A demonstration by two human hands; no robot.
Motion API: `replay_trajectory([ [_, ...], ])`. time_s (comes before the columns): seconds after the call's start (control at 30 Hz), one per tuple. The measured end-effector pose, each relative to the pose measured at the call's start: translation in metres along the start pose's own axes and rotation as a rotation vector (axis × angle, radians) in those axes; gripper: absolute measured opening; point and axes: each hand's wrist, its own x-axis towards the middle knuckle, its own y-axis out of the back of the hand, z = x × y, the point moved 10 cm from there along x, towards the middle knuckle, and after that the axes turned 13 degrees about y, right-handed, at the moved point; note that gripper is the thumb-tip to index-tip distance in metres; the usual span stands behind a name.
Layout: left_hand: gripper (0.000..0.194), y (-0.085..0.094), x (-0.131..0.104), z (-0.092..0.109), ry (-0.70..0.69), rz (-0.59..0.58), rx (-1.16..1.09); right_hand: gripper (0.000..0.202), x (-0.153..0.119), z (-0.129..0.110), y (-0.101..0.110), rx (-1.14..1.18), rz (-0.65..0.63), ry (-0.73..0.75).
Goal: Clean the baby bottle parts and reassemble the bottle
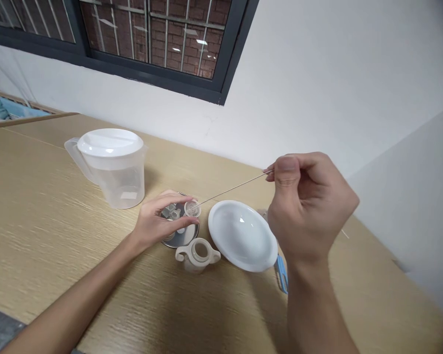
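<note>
My left hand [164, 216] pinches a small clear round plastic cup part [192, 208] between thumb and fingertips, above a shiny round metal plate [180, 239]. My right hand [310, 206], raised at the right, is closed on one end of a thin metal rod [236, 187]. The rod slants down to the left, and its far tip meets the opening of the clear part. Whether that tip carries bristles is too small to tell. Other small clear parts [174, 214] lie on the plate, partly hidden by my left hand. Just in front stands a two-handled training cup [197, 255] with its top open.
A white oval bowl [241, 236] sits between my hands. A lidded clear pitcher [112, 167] stands at the back left. Something blue with a handle-like shape [281, 275] lies partly behind my right wrist. The wooden table [77, 236] meets a white wall under a barred window.
</note>
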Motion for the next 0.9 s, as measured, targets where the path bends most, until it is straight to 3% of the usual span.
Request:
replay_trajectory([
  [0.2,0.040,0.001,0.000,-0.004,0.051,0.031,-0.007,0.018,-0.005,-0.009,-0.011,-0.012,-0.044,0.060],
  [0.37,0.035,-0.002,-0.002,-0.016,0.135,0.031,-0.011,0.021,-0.016,-0.029,-0.044,0.047,-0.132,0.159],
  [0.53,0.035,0.000,-0.004,-0.024,0.211,0.067,-0.055,0.019,-0.032,-0.022,-0.075,0.138,-0.212,0.115],
  [0.73,0.039,0.007,-0.004,-0.029,0.261,0.131,-0.123,0.017,-0.050,-0.011,-0.099,0.249,-0.323,0.038],
  [0.9,0.038,0.011,-0.002,-0.032,0.294,0.145,-0.209,0.018,-0.058,-0.016,-0.111,0.295,-0.398,0.030],
])
